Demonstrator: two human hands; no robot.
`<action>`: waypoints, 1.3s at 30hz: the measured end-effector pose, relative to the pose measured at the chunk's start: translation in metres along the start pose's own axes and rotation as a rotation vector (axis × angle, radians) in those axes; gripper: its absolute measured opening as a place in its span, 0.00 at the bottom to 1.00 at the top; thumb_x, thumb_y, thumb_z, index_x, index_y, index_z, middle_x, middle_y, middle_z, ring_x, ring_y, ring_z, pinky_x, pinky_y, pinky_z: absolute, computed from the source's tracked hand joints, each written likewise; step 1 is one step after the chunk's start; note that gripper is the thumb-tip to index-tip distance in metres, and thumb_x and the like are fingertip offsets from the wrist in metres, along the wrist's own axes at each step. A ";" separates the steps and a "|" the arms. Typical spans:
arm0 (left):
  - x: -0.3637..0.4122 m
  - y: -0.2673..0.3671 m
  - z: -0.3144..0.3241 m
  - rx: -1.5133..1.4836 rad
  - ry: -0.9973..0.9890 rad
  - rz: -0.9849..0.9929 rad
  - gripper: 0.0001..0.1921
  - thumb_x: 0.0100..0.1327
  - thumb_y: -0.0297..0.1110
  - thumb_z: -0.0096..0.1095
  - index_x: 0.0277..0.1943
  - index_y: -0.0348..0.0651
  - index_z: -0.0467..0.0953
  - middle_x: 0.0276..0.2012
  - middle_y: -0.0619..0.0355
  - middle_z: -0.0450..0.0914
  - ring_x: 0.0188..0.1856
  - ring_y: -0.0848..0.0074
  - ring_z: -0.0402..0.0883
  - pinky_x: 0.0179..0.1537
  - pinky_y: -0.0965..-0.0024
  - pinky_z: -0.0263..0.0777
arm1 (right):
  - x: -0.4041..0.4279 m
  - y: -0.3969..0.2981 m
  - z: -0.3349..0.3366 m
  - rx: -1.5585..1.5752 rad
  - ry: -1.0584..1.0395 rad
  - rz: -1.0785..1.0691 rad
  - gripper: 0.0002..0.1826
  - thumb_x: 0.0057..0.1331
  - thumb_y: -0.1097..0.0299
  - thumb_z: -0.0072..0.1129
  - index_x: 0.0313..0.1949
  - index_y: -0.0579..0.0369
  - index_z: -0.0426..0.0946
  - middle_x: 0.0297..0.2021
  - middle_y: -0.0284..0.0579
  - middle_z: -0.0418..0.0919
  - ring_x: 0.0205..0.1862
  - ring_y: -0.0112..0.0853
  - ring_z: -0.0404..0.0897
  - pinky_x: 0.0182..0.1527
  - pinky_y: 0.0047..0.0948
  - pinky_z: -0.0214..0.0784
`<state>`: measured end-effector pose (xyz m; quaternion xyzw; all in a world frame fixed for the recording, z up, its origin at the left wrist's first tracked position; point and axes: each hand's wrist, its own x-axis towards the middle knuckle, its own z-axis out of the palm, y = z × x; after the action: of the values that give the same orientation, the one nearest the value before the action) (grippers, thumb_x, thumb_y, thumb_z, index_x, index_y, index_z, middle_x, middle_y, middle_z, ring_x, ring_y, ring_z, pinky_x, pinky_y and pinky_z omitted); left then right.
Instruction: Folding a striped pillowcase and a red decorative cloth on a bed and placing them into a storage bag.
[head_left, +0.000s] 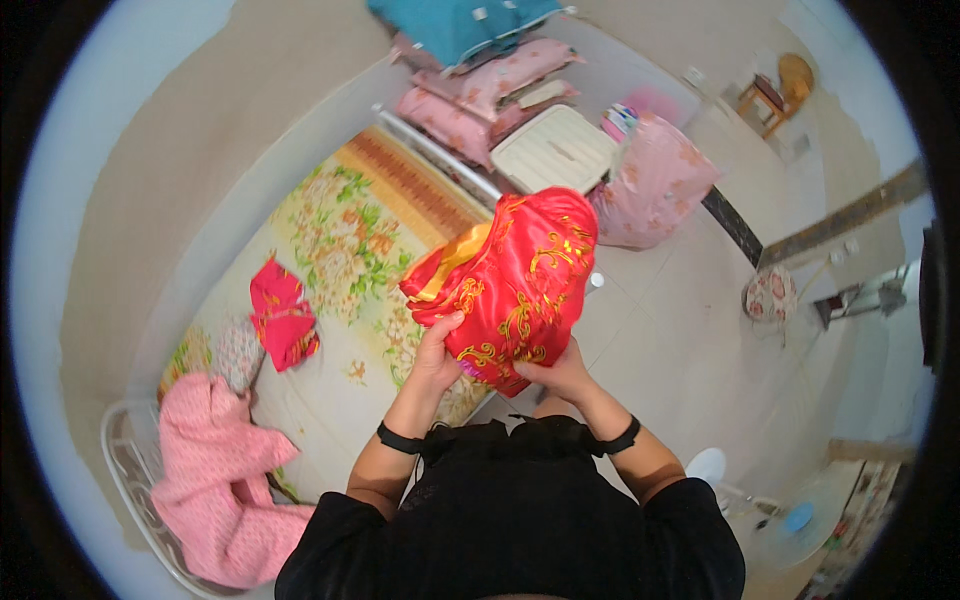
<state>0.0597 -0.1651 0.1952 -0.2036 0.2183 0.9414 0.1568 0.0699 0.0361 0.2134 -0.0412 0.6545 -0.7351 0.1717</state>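
Note:
Between my two hands I hold a bundle of red satin cloth (525, 277) with gold embroidery and a yellow edge showing at its left. My left hand (437, 352) grips the lower left side, thumb on top. At the bottom right my right hand (559, 371) has its thumb over the fabric and its fingers hidden beneath. The bundle is above the near edge of a bed with a floral sheet (337, 262). On that bed lies a smaller red cloth piece (283, 319), beside a small patterned grey cloth item (238, 354).
A pink blanket (217, 487) is heaped by the white metal bed frame (124, 442). Past the other end stand stacked pink bags (450, 124), a white lidded box (553, 146) and another pink bag (656, 184). A round stool (770, 295) and a fan (799, 517) stand at right.

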 end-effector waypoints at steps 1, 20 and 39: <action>0.004 0.001 0.023 0.062 -0.085 -0.029 0.23 0.55 0.31 0.58 0.54 0.37 0.66 0.49 0.51 0.75 0.50 0.64 0.75 0.53 0.59 0.68 | -0.008 -0.008 -0.024 0.097 -0.107 -0.025 0.41 0.44 0.74 0.70 0.58 0.56 0.59 0.55 0.43 0.67 0.55 0.29 0.67 0.56 0.32 0.60; 0.222 -0.256 0.250 0.569 0.047 -0.455 0.24 0.53 0.30 0.61 0.53 0.35 0.67 0.47 0.48 0.76 0.47 0.61 0.76 0.51 0.58 0.70 | -0.066 0.031 -0.481 1.271 0.115 0.284 0.28 0.69 0.50 0.30 0.61 0.57 0.54 0.58 0.50 0.63 0.58 0.41 0.66 0.58 0.46 0.59; 0.472 -0.153 0.429 0.442 0.037 0.242 0.21 0.59 0.35 0.57 0.53 0.35 0.67 0.47 0.48 0.76 0.47 0.63 0.77 0.49 0.61 0.71 | 0.194 -0.064 -0.738 -0.319 0.546 0.155 0.17 0.57 0.64 0.55 0.45 0.57 0.71 0.41 0.47 0.75 0.42 0.37 0.74 0.42 0.33 0.66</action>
<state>-0.4268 0.2675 0.2814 -0.1540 0.4443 0.8789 0.0797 -0.3355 0.6813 0.1406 0.1812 0.7845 -0.5919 0.0365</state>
